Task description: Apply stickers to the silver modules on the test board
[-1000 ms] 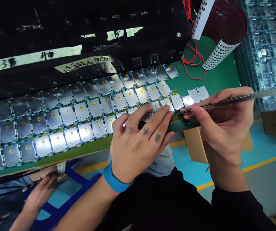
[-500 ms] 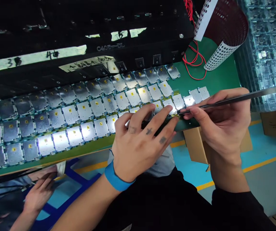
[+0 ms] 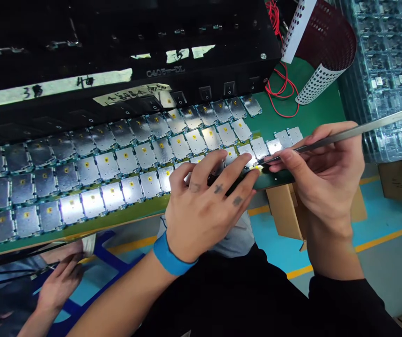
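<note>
My left hand (image 3: 209, 201) lies with its fingers spread over the lower row of metal-covered circuit boards (image 3: 150, 186), hiding several of them. Its fingertips press down near the right end of that row. From the right, my right hand (image 3: 327, 173) grips slim metal tweezers (image 3: 355, 130) between thumb and fingers. The dark tip points left, close beside my left fingertips and a small yellow patch (image 3: 257, 168) at the board's lower edge. Whether the tip touches the patch, I cannot tell. Each board carries a small yellow mark.
A black box with rocker switches (image 3: 206, 92) runs behind the boards on the green mat (image 3: 323, 117). Red wire (image 3: 288, 114) and a curled perforated sheet (image 3: 318, 86) lie at the right, beside stacked clear trays (image 3: 379, 121). Another person's hand (image 3: 58, 285) is at lower left.
The tweezers' back end has swung slightly left and up, so its rounded end now shows. Their tip and both hands stay in nearly the same place. My view has shifted slightly.
</note>
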`<action>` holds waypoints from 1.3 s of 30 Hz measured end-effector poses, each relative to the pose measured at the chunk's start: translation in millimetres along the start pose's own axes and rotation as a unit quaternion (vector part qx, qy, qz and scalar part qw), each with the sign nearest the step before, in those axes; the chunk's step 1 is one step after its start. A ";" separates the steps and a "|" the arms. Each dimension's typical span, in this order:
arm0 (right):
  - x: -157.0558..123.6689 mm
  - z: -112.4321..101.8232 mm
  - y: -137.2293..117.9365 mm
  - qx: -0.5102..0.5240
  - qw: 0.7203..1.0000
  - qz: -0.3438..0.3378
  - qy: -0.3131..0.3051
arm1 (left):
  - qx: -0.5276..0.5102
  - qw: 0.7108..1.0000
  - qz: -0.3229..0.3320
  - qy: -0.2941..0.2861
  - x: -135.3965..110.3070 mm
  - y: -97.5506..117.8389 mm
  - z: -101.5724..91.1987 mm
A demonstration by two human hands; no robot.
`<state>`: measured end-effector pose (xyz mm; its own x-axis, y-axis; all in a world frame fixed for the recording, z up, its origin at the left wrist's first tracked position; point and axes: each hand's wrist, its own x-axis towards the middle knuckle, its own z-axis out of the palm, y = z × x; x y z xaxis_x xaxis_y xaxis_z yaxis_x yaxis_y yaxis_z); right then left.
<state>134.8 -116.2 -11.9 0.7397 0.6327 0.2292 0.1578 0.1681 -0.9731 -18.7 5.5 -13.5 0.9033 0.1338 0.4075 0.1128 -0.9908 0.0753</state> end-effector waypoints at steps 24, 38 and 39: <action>1.4 -15.4 -1.1 -0.039 0.994 -0.039 -0.096 | -0.015 0.998 -0.039 -0.040 -4.3 4.3 -5.7; -1.5 -19.2 -0.8 -0.079 0.991 -0.038 -0.099 | -0.007 0.998 -0.042 -0.051 -6.6 4.2 -5.9; -1.7 -19.0 -0.3 -0.078 0.991 -0.040 -0.099 | -0.007 0.998 -0.043 -0.052 -6.5 4.2 -6.1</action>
<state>146.0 -131.7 -12.5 0.5801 0.7604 0.2920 0.3218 0.1154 -0.9398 -26.6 0.5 -10.2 0.9288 0.2137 0.3027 0.1855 -0.9754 0.1193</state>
